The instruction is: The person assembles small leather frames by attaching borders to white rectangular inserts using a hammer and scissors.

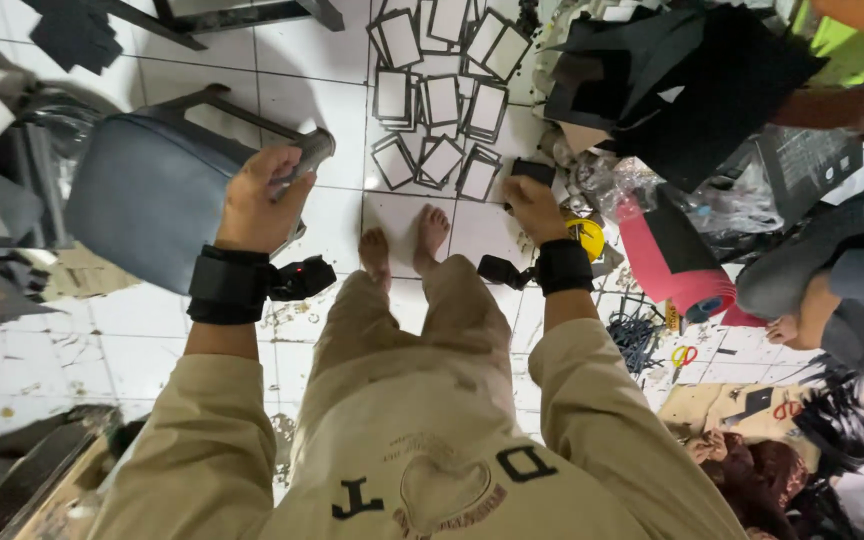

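L hand [257, 200]: gripping chair [152, 195] frame. R hand [532, 205]: clutching small black piece [532, 172]. Frames [442, 100] on floor ahead; risk: bare feet [407, 240] stepping on them.

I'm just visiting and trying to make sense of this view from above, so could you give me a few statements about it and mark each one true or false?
1. The left hand grips the edge of a blue-grey chair. True.
2. The right hand holds a pair of scissors. False: it holds a small black piece; the scissors lie on the floor to the right.
3. Both wrists wear black bands. True.
4. The person wears shoes. False: the feet are bare on the white tiled floor.
5. Flat black-edged rectangles are spread on the tiles ahead. True.
6. The pink roll stands upright on the chair. False: it lies on the floor at the right.
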